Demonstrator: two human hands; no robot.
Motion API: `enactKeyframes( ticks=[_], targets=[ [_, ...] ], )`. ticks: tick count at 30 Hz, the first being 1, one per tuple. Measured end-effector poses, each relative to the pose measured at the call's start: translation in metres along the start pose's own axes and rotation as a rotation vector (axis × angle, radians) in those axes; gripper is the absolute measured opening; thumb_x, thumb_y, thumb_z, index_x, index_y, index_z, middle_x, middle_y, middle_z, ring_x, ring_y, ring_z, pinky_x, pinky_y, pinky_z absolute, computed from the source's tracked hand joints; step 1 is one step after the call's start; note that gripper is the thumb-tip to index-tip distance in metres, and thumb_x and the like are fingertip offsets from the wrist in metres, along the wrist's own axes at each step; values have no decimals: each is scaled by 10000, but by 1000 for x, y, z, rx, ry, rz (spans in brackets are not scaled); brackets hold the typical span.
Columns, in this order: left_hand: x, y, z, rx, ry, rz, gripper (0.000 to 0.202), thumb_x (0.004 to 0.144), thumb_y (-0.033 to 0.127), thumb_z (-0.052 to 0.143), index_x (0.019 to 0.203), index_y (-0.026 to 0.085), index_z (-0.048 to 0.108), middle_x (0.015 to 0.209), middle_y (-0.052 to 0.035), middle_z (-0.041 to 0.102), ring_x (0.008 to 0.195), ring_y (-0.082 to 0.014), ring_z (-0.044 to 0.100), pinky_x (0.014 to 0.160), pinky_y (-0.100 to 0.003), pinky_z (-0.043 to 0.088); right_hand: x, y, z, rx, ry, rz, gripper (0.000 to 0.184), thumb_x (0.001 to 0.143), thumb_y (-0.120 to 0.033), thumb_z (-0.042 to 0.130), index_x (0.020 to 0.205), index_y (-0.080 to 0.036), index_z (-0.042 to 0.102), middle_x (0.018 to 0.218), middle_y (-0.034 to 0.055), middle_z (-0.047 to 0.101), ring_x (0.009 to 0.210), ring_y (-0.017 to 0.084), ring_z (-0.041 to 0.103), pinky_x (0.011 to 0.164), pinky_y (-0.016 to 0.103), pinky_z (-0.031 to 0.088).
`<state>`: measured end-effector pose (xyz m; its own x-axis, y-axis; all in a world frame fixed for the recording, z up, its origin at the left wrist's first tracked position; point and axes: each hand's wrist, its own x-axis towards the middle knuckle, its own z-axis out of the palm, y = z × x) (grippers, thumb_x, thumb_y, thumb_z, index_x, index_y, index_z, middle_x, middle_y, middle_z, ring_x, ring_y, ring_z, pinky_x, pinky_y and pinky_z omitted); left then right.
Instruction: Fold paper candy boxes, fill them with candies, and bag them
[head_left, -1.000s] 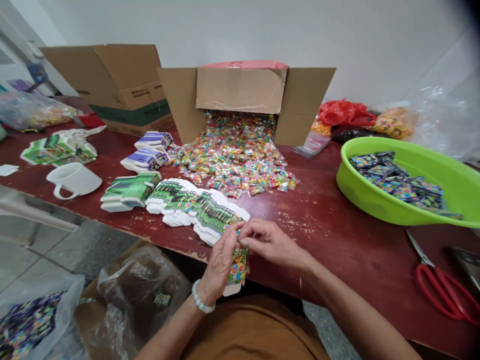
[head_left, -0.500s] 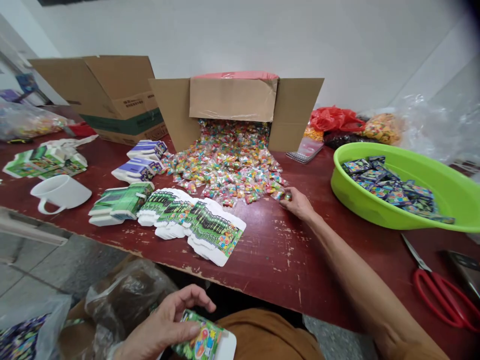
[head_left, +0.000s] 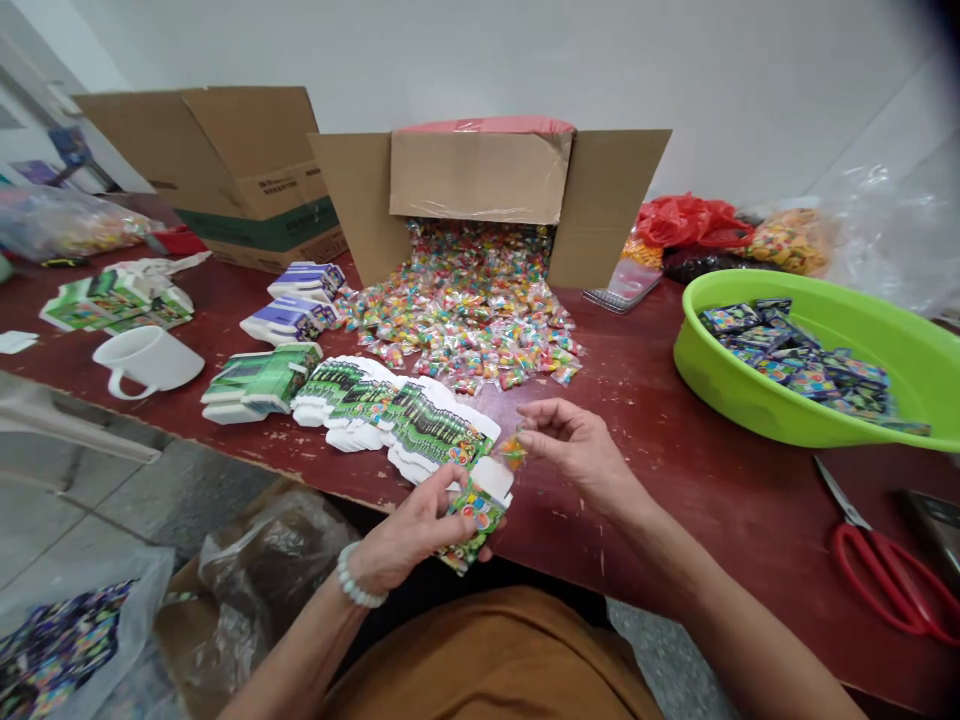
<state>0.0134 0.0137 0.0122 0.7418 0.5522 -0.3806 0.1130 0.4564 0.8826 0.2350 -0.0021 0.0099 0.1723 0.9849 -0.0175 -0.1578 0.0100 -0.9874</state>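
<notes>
The left hand [head_left: 412,528] grips a small printed carton [head_left: 471,520]; the thumb lies across its printed face, the index finger is bent at its upper side, and other fingertips show at its far lower side; the carton is tilted, with a white end flap open toward the right hand [head_left: 585,450]. The right hand pinches a clear-wrapped candy sachet [head_left: 513,452] between thumb and index finger; the remaining fingers are bent, and their exact spacing cannot be told; the sachet is positioned just beside the open flap, and contact between the two cannot be confirmed. Both hands are located at the near edge of the red table [head_left: 637,390]; a beaded bracelet [head_left: 356,578] encircles the left wrist.

Directly beyond the left hand, flat green cartons [head_left: 439,420] lie in an overlapping row; a bundle of green cartons [head_left: 259,382] adjoins the row at its left end, with a white mug [head_left: 150,358] farther left; purple-and-white cartons [head_left: 292,318] are stacked behind that bundle. A heap of candy sachets [head_left: 472,325] spreads over the table from the mouth of a cardboard box [head_left: 480,178]; a second cardboard box [head_left: 277,225] stands to its left. On the right side, a green basin [head_left: 727,408] contains dark printed packets [head_left: 802,365]; red-handled scissors [head_left: 881,575] lie in front of the basin, beside a dark object [head_left: 930,525] at the frame edge.
</notes>
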Motion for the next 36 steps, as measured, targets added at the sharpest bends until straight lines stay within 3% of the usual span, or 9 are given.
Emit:
enactKeyframes(
  ticks=[7, 11, 15, 18, 23, 28, 30, 33, 36],
  targets=[
    [7, -5, 14, -57, 17, 121, 418, 795, 272, 667, 1179, 189, 523, 924, -15, 568, 706, -108, 525, 649, -236, 486, -15, 6, 14, -391, -101, -153, 140, 753, -263, 720, 861, -185, 676, 788, 19, 696, 699, 149, 639, 661, 279, 510],
    [5, -6, 14, -26, 147, 137, 526, 780, 258, 672, 1272, 189, 498, 953, -23, 592, 710, -105, 508, 651, -219, 461, -15, -2, 10, -526, -166, -208, 98, 798, -243, 685, 878, -185, 684, 810, 27, 720, 709, 157, 656, 666, 276, 507],
    [7, -9, 16, 20, 157, 136, 520, 761, 248, 691, 1259, 199, 552, 899, -10, 626, 714, -111, 523, 641, -210, 441, -17, -15, 16, -664, -382, -240, 79, 831, -180, 635, 876, -199, 697, 828, 14, 733, 723, 145, 664, 684, 264, 490],
    [11, -9, 19, -94, 203, 161, 448, 795, 348, 663, 1204, 174, 612, 906, -34, 679, 773, -159, 589, 672, -243, 466, -18, -16, 21, -513, -423, -222, 145, 866, -183, 573, 966, -213, 675, 889, 14, 729, 781, 140, 666, 721, 266, 499],
    [15, -9, 23, -436, 323, 94, 492, 851, 499, 545, 1154, 121, 631, 838, -94, 721, 626, -193, 645, 505, -269, 488, -15, 0, 17, -185, -145, -92, 331, 762, -234, 716, 1072, -232, 600, 940, 10, 661, 794, 128, 615, 715, 253, 500],
    [15, -16, 30, -437, 351, 196, 400, 791, 428, 663, 1036, 112, 656, 761, -68, 704, 589, -167, 645, 474, -226, 495, -22, 16, 28, -15, -338, 149, 395, 768, -355, 723, 1115, -219, 593, 961, 35, 652, 709, 134, 603, 602, 251, 501],
    [15, -16, 32, -439, 355, 213, 390, 792, 423, 672, 1052, 134, 639, 742, -43, 691, 564, -157, 633, 455, -226, 499, -26, 17, 34, -44, -291, 75, 272, 805, -374, 687, 1019, -214, 637, 932, 36, 662, 725, 147, 613, 609, 259, 501],
    [14, -12, 32, -517, 335, 107, 436, 822, 495, 617, 1099, 159, 606, 697, -22, 666, 484, -144, 599, 422, -254, 511, -29, 14, 37, -274, -177, -285, 122, 862, -316, 628, 894, -222, 699, 908, 43, 694, 845, 178, 630, 770, 308, 496],
    [12, -7, 30, -598, 225, 42, 521, 863, 566, 509, 1203, 176, 571, 718, -33, 667, 424, -134, 573, 395, -268, 503, -30, 9, 34, -439, -242, -415, 160, 906, -279, 564, 937, -236, 716, 929, 41, 719, 853, 178, 646, 809, 317, 482]
  ],
)
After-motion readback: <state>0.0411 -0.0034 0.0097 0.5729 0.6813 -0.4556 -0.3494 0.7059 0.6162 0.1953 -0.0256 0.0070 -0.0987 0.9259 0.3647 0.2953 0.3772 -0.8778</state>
